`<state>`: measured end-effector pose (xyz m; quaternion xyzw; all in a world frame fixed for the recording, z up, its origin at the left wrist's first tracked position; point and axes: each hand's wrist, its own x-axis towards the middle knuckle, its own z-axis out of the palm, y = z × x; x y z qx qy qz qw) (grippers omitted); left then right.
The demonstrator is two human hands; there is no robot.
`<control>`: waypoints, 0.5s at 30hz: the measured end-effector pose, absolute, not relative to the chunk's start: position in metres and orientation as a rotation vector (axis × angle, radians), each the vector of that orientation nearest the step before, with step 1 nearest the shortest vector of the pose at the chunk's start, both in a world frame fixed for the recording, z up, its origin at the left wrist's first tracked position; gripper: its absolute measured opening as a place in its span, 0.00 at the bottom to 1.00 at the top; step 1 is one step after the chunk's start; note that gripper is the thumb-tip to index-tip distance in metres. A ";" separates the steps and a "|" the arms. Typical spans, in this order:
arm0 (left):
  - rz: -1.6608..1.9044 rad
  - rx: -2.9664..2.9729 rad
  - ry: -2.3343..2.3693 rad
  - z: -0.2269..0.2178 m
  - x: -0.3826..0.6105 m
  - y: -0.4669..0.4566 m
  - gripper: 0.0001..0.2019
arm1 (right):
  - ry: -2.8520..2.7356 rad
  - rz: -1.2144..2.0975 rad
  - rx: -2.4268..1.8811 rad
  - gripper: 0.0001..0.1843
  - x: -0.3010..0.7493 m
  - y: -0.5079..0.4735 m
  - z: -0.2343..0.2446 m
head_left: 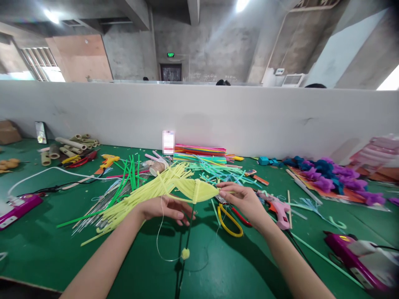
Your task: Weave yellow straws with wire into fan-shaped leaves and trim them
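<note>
A pale yellow leaf-like shape of pipe cleaners [205,191] is raised above the table, a fuzzy ridge down its middle. From this ridge a thin dark stem [190,232] runs down toward me, with a small yellow fuzzy ball [185,253] partway along. My right hand [241,201] pinches the shape's right tip between thumb and fingers. Beneath its left part is my left hand [171,209], fingers loosely bent and apart, close to the stem; whether they touch it is unclear. A fine clear thread [158,245] loops from beside my left hand to near the ball.
Loose yellow pipe cleaners [131,203] spread left, beside green ones [132,174]. Yellow-handled scissors [230,222] lie under my right hand, near a pink glue gun [279,209]. A yellow glue gun [109,161], power strips [352,257] and purple flowers [339,178] lie farther out. A white partition [124,112] stands behind.
</note>
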<state>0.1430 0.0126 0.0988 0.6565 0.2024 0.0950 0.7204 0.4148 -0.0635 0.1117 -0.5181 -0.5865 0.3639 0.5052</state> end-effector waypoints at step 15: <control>0.487 2.396 0.605 0.182 0.193 0.034 0.10 | -1.356 0.997 -1.273 0.15 0.407 -0.063 0.107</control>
